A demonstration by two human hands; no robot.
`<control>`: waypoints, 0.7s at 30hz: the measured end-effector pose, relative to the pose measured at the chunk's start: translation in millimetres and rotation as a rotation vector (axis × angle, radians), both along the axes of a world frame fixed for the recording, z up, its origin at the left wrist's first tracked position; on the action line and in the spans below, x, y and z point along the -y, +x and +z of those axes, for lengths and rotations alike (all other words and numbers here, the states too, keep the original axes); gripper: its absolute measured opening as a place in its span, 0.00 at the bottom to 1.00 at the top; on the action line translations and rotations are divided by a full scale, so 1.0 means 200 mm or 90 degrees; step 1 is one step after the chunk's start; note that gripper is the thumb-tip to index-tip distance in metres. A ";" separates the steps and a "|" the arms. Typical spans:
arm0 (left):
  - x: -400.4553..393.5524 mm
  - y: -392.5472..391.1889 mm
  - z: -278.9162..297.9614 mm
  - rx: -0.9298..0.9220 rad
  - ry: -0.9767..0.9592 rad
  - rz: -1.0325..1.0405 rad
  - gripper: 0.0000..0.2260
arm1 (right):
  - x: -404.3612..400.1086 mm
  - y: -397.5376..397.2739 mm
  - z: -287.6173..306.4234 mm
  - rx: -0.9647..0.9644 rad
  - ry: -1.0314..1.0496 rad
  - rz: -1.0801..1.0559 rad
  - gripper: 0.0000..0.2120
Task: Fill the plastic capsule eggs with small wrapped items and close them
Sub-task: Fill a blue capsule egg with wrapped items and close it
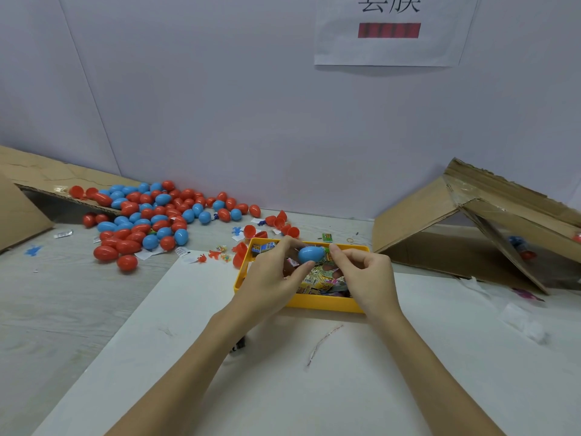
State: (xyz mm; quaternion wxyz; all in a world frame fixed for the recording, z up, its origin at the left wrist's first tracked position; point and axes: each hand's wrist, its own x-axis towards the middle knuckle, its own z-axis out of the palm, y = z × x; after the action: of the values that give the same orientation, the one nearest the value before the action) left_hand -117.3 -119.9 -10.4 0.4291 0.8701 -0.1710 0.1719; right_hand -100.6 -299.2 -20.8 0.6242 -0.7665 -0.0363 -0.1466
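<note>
wall sign (389, 29): top cut off | yellow tray (327, 302): contents partly hidden by hands

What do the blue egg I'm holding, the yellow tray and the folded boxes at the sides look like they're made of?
Blue egg: likely smooth, slightly glossy plastic, showing a soft highlight.
Yellow tray: looks like rigid moulded plastic, evenly coloured with rounded edges.
Folded boxes: brown corrugated cardboard, matte, with fluting visible along cut edges.

1. Pale wood-grain table (47, 309) carries everything.
2. Big white sheet (314, 388) covers the near part, with a yellow tray (314, 302) sitting on its far edge.
3. Heap of red and blue eggs (151, 218) lies far left.
4. Loose red egg halves (283, 225) lie behind the tray.
5. Cardboard boxes tipped over: one on the left (22, 209), one on the right (440, 234).
6. Small toys and wrappers (217, 254) are scattered between the heap and the tray.
</note>
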 end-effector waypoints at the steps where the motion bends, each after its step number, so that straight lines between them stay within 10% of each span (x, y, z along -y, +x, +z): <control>1: 0.00 0.00 0.00 0.003 0.003 0.002 0.15 | 0.00 0.00 0.00 0.000 0.003 0.000 0.12; 21: -0.01 0.02 -0.02 0.037 -0.007 0.015 0.21 | 0.01 0.01 0.00 0.068 0.012 0.082 0.10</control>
State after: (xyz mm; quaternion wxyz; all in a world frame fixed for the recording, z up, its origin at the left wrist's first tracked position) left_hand -113.0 -117.8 -15.3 0.4269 0.8642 -0.1721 0.2032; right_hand -99.5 -300.8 -20.8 0.6366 -0.7479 -0.1171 -0.1473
